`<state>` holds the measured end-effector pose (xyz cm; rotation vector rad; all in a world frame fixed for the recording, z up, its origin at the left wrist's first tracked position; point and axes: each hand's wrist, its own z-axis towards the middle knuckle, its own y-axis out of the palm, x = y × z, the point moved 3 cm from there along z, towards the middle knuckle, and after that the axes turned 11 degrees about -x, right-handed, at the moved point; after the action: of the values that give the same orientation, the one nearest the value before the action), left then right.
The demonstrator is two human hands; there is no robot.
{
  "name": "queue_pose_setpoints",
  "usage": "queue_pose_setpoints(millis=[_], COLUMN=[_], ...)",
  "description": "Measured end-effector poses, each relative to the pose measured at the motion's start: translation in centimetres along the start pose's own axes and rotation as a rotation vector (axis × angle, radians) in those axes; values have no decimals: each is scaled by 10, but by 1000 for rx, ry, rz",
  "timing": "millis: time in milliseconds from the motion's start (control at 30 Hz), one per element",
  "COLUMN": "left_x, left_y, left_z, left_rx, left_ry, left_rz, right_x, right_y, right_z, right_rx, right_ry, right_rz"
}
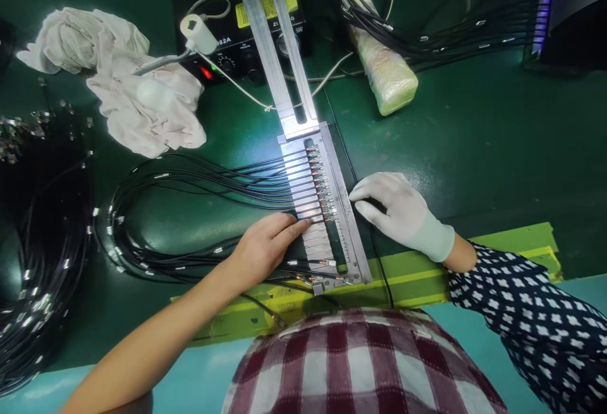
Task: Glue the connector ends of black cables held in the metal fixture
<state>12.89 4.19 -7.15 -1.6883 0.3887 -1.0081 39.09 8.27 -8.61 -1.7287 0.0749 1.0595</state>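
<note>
Shiny dark green table [474,129] holds a flat silver metal slotted plate [317,237]. Thin black wires [227,181] lie on it; best keep each straight. Bare left hand [265,244] touches its left side, white-gloved right hand [399,212] beside its right edge; can't tell if either pinches.

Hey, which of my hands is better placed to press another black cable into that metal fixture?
Probably your left hand: it reaches onto the metal fixture, just below the black cables lying across it, which enter from that side. Your gloved right hand is by the opposite edge.
</note>
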Motion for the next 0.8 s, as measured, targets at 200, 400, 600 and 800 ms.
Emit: queue_pose_setpoints(millis=[200, 400, 600, 800], left_x=[8, 14, 21, 28], left_y=[7, 15, 11, 12], left_z=[-4, -18, -22, -33], left_rx=[62, 78, 8, -79], left_ry=[-50, -155, -171, -250], left_rz=[25, 241, 57, -237], right_x=[2, 1, -1, -2], right_y=[1, 0, 2, 3], right_z=[0, 2, -4, -10], right_rx=[5, 13, 17, 28], right_ry=[-9, -15, -38, -57], right_rz=[-7, -10, -14, -24])
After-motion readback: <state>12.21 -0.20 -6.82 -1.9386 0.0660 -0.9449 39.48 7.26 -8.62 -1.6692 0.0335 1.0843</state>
